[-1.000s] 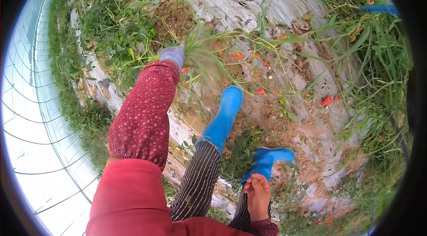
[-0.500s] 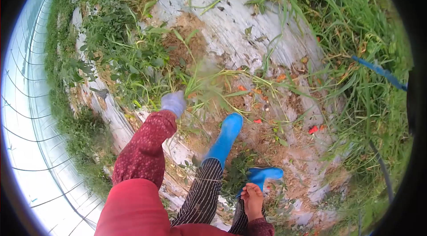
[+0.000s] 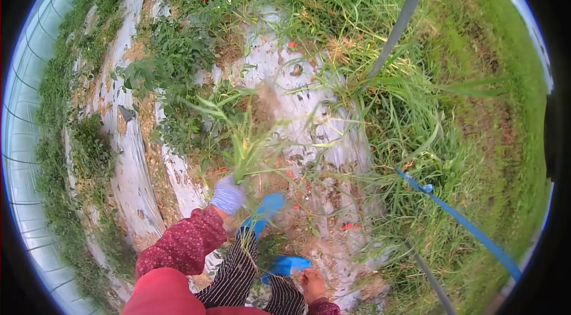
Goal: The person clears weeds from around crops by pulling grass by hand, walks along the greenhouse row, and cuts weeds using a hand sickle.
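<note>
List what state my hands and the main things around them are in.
Grass bunch: held, leaves splayed, blurred
Left hand: gloved, grip closed on the bunch
Right hand: bare, curled, contents unclear
Blue boots: worn, apart
White sheeting: spread out, littered, dirty
Blue strap: slanting, nearly straight
Red pieces: scattered
</note>
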The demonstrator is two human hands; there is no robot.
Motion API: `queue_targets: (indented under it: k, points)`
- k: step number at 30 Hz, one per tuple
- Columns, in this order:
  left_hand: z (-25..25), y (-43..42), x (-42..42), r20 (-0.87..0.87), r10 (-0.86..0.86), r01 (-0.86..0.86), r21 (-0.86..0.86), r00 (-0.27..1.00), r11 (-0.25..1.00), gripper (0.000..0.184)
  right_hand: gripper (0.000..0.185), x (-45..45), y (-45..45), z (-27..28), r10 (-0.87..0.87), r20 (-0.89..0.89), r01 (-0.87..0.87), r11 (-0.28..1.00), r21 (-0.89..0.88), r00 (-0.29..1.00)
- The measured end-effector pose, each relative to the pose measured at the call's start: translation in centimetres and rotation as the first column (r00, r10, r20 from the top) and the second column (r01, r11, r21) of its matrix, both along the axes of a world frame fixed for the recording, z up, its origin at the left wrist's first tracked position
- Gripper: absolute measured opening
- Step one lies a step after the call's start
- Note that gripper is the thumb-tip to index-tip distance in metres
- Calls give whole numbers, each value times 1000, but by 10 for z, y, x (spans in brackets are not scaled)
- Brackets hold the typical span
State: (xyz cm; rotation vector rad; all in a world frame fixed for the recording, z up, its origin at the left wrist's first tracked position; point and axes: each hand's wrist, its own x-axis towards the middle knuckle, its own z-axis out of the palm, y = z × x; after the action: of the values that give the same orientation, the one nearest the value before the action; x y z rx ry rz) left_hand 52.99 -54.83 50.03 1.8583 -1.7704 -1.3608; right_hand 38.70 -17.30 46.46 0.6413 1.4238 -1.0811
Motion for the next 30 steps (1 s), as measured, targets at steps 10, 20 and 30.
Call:
queue_targets:
  k: [10,20,30]
  points:
    - [98,-88,129,-408,637,-743,-187,654,643,17,10,-26,-35,31,215,-79,-209,975,80,973]
    - [184,-189,202,-471,551,-722,-381,689,577,26,12,-64,-183,116,563,-345,-592,806,26,751]
    - [229,-254,258,-708,574,-898,-207,412,389,27,11,-99,-331,130,524,-437,-584,812,-4,731]
